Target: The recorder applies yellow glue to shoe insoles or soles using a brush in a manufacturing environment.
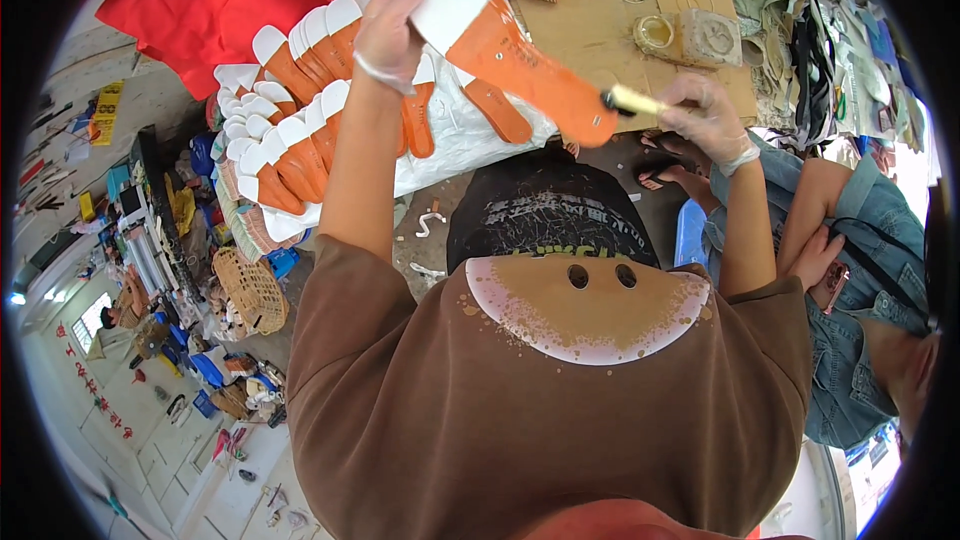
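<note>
My left hand (391, 32), in a thin clear glove, grips the white end of a large insole (525, 70) with an orange body, held up over the table. My right hand (707, 120), gloved likewise, is closed round the pale handle of a brush (637, 101). The brush's dark bristles touch or almost touch the orange end of the insole. Below and to the left, many orange and white insoles (303, 162) lie in overlapping rows on white plastic sheeting (440, 145). Another insole (497, 112) lies under the held one.
A jar (654, 33) and a crusted block-like container (709, 37) stand on cardboard (590, 25) at the far right. Red cloth (235, 0) covers the far left. A person in denim (850, 360) sits close on my right, holding a phone (830, 288). A wicker basket (250, 290) stands left.
</note>
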Motion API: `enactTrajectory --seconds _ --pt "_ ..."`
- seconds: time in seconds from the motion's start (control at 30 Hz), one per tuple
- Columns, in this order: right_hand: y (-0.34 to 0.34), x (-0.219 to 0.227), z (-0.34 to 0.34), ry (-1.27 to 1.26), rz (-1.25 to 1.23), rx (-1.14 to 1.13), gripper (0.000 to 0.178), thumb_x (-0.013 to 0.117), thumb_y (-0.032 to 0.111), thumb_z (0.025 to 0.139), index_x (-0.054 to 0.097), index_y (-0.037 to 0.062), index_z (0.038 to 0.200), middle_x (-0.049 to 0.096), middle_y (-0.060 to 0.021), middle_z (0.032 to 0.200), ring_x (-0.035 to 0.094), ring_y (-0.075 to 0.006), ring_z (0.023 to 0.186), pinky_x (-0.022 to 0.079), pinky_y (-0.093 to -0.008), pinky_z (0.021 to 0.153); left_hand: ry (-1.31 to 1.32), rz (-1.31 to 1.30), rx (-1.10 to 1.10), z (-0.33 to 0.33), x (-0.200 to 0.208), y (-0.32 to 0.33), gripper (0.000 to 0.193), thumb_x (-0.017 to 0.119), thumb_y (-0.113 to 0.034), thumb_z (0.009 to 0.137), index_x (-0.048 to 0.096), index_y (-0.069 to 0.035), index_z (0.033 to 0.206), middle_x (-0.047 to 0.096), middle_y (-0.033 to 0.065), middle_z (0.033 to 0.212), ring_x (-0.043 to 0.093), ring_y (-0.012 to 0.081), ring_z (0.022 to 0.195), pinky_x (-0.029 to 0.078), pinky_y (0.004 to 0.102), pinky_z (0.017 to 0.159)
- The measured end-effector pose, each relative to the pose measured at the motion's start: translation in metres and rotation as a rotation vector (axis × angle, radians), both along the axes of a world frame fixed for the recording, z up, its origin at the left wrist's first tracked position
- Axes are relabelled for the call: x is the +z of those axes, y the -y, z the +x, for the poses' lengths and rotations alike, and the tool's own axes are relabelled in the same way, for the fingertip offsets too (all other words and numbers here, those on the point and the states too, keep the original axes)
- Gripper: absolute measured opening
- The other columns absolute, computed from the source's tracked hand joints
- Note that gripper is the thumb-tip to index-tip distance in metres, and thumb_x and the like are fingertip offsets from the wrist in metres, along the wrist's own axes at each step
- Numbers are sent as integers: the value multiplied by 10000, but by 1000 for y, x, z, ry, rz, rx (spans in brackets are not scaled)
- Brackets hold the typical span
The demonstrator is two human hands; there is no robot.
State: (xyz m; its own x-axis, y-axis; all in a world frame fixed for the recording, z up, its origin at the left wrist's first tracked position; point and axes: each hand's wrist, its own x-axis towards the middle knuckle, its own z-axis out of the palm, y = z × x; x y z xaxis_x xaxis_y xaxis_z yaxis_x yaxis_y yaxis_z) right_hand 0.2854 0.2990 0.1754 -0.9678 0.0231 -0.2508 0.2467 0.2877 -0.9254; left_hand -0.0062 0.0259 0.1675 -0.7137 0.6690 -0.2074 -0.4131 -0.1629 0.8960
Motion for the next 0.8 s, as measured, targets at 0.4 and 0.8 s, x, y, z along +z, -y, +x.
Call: enactTrajectory --seconds 0.4,0.8 --pt "7 -41 -14 -264 408 -678 197 772 176 812 678 6 850 606 -4 731 541 -66 675 442 -241 607 62 16 86 103 44 -1 583 514 129 713 472 2 1280 516 87 1168 539 208 1118 480 344 956" --pt "-5 -32 -23 -404 37 -921 113 729 134 863 683 31 871 573 56 723 493 -24 656 407 -191 602 -60 76 158 116 49 4 423 512 123 696 513 -37 1088 492 39 1066 505 121 1002 418 258 912"
